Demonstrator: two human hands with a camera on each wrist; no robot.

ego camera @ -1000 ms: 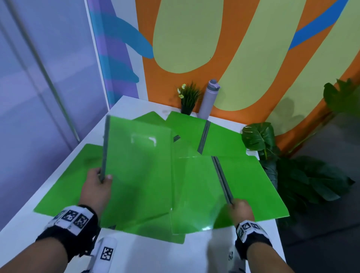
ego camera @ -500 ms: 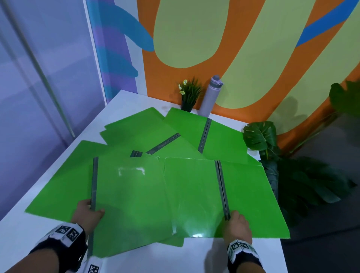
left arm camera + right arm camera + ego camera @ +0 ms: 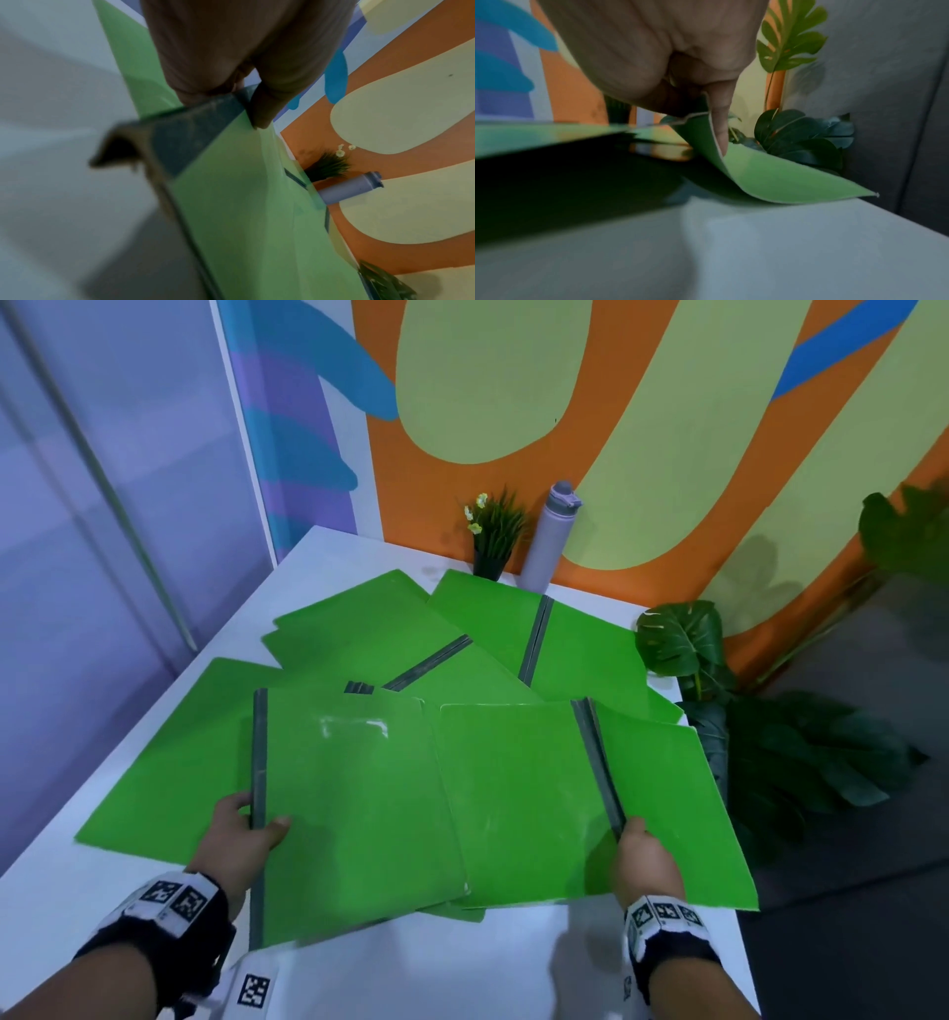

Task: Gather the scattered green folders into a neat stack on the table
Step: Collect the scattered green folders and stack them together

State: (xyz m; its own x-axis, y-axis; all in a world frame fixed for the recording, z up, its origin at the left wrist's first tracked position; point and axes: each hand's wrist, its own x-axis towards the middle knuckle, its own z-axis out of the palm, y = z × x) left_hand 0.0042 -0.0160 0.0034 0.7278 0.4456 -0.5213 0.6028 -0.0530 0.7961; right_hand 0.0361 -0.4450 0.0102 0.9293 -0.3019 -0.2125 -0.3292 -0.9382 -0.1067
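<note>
The left hand (image 3: 233, 837) pinches the grey spine of the left folder (image 3: 354, 814), thumb on top and fingers curled beneath; the wrist view shows the same grip (image 3: 231, 67) on the spine's near end. That folder lies closed near the table's (image 3: 411, 968) front edge, its spine toward the left edge. The right hand (image 3: 644, 857) grips the spine of the right folder (image 3: 518, 793), fingers curled around it; from the right wrist, a finger (image 3: 720, 113) presses along a green cover that bends up off the table. This folder lies open, its right cover reaching the table's right edge and front right corner. The two overlap at the middle. More green folders (image 3: 390, 634) lie fanned behind, toward the back edge, one open with its spine showing. A small plant (image 3: 495, 539) and a lilac bottle (image 3: 549, 536) stand at the back edge against the painted wall.
</note>
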